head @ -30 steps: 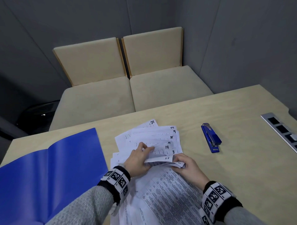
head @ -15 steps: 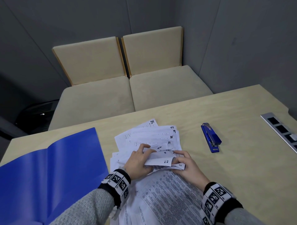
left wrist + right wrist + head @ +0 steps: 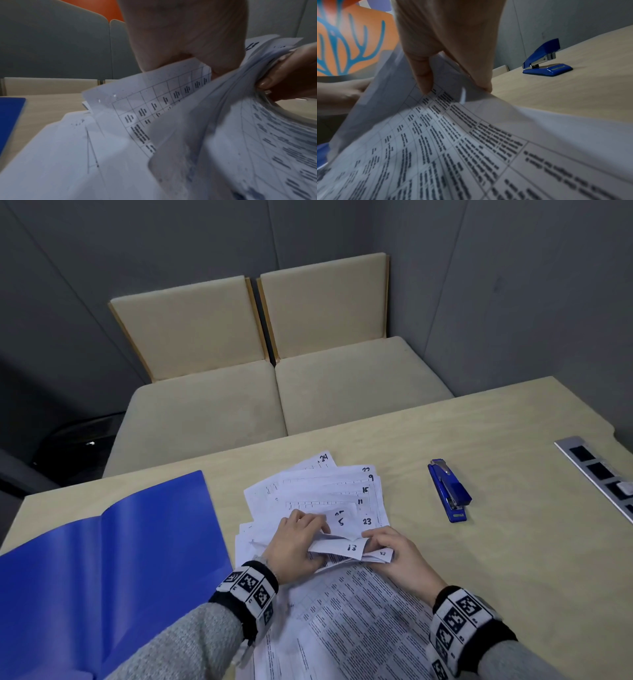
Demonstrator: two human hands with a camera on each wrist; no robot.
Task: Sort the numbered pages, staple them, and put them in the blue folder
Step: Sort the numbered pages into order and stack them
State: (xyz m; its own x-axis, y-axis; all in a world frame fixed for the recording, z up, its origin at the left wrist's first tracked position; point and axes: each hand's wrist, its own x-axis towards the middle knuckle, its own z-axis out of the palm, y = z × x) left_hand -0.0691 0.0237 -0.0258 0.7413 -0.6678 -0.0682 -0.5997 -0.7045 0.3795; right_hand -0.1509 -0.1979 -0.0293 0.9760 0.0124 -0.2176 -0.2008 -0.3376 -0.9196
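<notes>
Since half a second back, flipped further: left hand [image 3: 294, 546] and right hand [image 3: 394, 556] pinching pages [image 3: 342, 546], now showing 5, 23, 13.

A pale wooden table [image 3: 496, 559] fills the lower part of the head view, and a silver strip with dark rectangular slots [image 3: 597, 474] lies along its right edge. Beyond the far edge stand two beige cushioned seats [image 3: 281, 392] side by side, their backrests against a grey panelled wall [image 3: 496, 285]. On the floor off the table's far left corner sits a dark object [image 3: 73, 443], too dim to identify.
</notes>
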